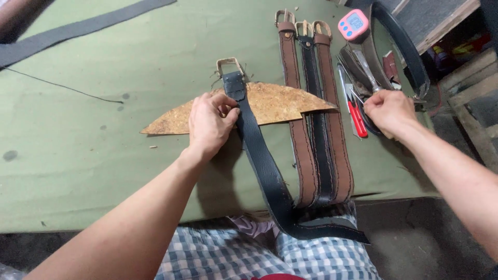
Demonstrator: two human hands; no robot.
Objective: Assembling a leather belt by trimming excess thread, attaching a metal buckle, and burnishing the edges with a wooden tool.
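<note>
Green cloth-covered table (pixel 104 171) filling most of the view, near edge running across the bottom above a checked garment, far-left stretch wide and bare save for a thin thread and a grey strip (pixel 78 28) cut off at the top-left corner. Crescent-shaped cork-brown board (pixel 280 103) lying flat near the middle. Black belt (pixel 264 166) draped over that board, buckle at the far end, tail hanging off the near table edge. Three stitched belts (pixel 316 155) side by side just right of it, two brown flanking one black, also trailing over the edge. Left hand (pixel 210 124) pinching the black belt just below the buckle, grip closed on it. Right hand (pixel 389 111) curled among a cluttered tool heap, grip closed, contents hidden. Red-handled tool (pixel 358 119) just beside. Pink rounded timer (pixel 354 23) at top, display too small to make out.
</note>
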